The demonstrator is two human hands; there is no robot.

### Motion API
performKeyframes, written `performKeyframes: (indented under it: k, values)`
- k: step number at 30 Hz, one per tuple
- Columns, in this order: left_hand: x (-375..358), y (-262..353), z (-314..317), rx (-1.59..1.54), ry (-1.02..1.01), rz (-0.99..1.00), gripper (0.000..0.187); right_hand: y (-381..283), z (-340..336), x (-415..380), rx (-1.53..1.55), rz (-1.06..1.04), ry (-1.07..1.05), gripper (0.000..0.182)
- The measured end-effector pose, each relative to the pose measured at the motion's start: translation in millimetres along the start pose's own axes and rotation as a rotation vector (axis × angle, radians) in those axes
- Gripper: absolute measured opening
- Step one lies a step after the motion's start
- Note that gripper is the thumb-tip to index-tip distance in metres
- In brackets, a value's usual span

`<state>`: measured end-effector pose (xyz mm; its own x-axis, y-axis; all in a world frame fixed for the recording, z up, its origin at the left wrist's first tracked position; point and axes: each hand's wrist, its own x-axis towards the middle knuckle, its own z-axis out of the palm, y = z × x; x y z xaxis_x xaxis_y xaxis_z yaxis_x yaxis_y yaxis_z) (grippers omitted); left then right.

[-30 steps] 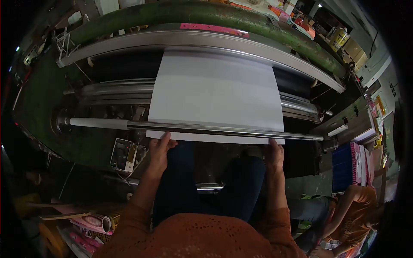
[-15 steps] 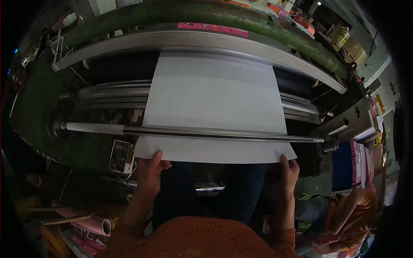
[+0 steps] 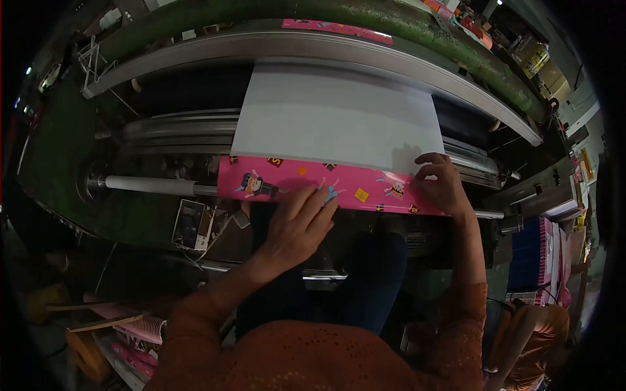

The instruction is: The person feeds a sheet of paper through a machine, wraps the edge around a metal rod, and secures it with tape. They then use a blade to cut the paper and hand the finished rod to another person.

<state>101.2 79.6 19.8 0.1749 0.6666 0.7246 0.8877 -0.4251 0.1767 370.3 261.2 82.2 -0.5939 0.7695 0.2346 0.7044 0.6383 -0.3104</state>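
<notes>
A sheet of printed paper [image 3: 342,117] comes out white side up from under a metal crossbar. Its near end is folded back over a steel rod [image 3: 205,189], showing a pink side with cartoon figures. My left hand [image 3: 300,225] rests on the pink flap near its middle, fingers stretched out and fairly flat. At the flap's right end, my right hand [image 3: 447,186] has bent fingers and thumb at the folded paper edge. The tips of the right fingers are partly hidden, and a shadow falls on the white paper beside them.
Behind the sheet run the metal crossbar [image 3: 313,44] and a green roller [image 3: 261,16]. A small box-like device [image 3: 191,225] stands at left below the rod. Another person in an orange top [image 3: 538,339] is at lower right, near stacked pink-and-blue material [image 3: 531,254].
The paper's near end has been folded up over the rod, so its pink side now shows. Both hands moved up from the lower edge, the left one also toward the middle.
</notes>
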Motion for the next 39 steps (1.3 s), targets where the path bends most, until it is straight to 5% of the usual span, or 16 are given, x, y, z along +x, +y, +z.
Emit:
performKeyframes:
  k: [3, 5, 8, 18, 25, 39]
  values:
    - [-2.4, -15.2, 37.7, 0.209, -0.059, 0.063, 0.05, -6.3, 5.8, -6.0, 0.168, 0.091, -0.109, 0.013]
    - [3.1, -14.2, 39.9, 0.247, -0.035, 0.062, 0.052, -35.7, 12.8, -18.0, -0.277, 0.069, 0.236, 0.018]
    - [6.6, -12.4, 39.4, 0.314, -0.035, 0.052, 0.048, -86.0, 45.2, -35.9, -0.184, -0.062, 0.449, 0.021]
    - [14.9, -11.2, 47.2, 0.34, 0.003, -0.004, 0.034, -103.5, 104.2, -26.9, -0.229, -0.079, 0.54, 0.02]
    - [18.9, -10.9, 56.3, 0.342, 0.139, -0.094, 0.031, -98.1, 97.0, -17.3, -0.179, -0.041, 0.453, 0.018]
    - [67.2, -10.8, 33.5, 0.004, -0.186, -0.364, 0.02, -108.8, 63.9, 10.2, -0.041, 0.014, 0.26, 0.011]
